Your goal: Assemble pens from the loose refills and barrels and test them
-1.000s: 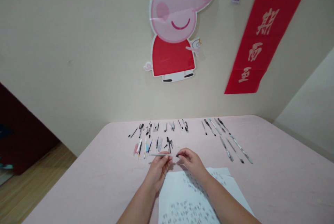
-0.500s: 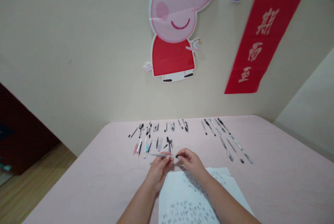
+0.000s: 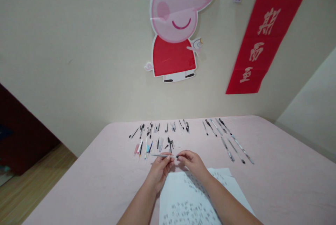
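Between my two hands a slim pen (image 3: 160, 155) lies nearly level, its clear-grey barrel pointing left and its dark end to the right. My left hand (image 3: 163, 168) is closed round the barrel, thumb on top. My right hand (image 3: 191, 161) pinches the dark end with thumb and forefinger. Both hands are just above the near edge of a pen-part group, where a black pen cap (image 3: 169, 141) and small black pieces lie. Beneath my wrists is a sheet of handwritten paper (image 3: 183, 197).
Sets of pen parts (image 3: 149, 130) lie in rows at the back of the pink-covered table (image 3: 105, 169). Several whole pens (image 3: 227, 149) lie at the right. A pink cap (image 3: 136, 149) is at the left. The wall (image 3: 91, 60) rises behind the table's far edge.
Almost nothing differs. My right fingers have shifted very slightly at the pen's dark end; my left hand keeps its hold in the same place.
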Demonstrator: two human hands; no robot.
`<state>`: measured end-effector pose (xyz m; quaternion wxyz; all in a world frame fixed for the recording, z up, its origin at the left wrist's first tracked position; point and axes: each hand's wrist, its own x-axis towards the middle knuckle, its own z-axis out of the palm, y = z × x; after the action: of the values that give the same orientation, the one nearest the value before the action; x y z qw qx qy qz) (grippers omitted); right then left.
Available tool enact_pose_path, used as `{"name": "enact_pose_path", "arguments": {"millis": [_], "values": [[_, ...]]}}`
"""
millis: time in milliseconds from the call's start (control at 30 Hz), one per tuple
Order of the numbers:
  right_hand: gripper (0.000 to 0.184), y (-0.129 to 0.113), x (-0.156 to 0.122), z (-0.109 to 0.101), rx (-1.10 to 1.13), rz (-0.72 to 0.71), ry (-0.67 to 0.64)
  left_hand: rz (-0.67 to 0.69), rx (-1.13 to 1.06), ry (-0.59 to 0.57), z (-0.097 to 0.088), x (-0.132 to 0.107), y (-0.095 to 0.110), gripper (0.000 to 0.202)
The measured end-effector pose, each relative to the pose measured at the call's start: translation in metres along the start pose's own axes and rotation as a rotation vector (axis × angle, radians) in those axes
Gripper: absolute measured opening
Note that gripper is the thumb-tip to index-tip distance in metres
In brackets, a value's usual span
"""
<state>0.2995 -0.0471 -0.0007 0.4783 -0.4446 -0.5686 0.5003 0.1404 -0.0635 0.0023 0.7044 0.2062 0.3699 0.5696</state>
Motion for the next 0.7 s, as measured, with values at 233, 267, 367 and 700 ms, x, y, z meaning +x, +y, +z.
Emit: {"name": "enact_pose_path", "arguments": {"millis": [233,267,367,700], "values": [[0.011,0.0025,0.0,0.0002,-0.007,-0.004,-0.004,0.003,0.009,-0.002,-0.001,0.0008,-0.0017,0.01],[0.011,0.0029,-0.0001,0.0002,-0.016,-0.009,-0.003,0.005,0.012,-0.004,-0.0008,0.0008,-0.002,0.01],[0.012,0.0043,0.0001,0.0002,-0.045,-0.019,-0.001,0.016,0.019,-0.017,-0.0013,0.0012,-0.0032,0.012],[0.03,0.0093,0.0006,-0.0008,-0.018,0.034,-0.021,0.003,0.045,-0.048,-0.0003,0.0005,-0.0029,0.018]]}}
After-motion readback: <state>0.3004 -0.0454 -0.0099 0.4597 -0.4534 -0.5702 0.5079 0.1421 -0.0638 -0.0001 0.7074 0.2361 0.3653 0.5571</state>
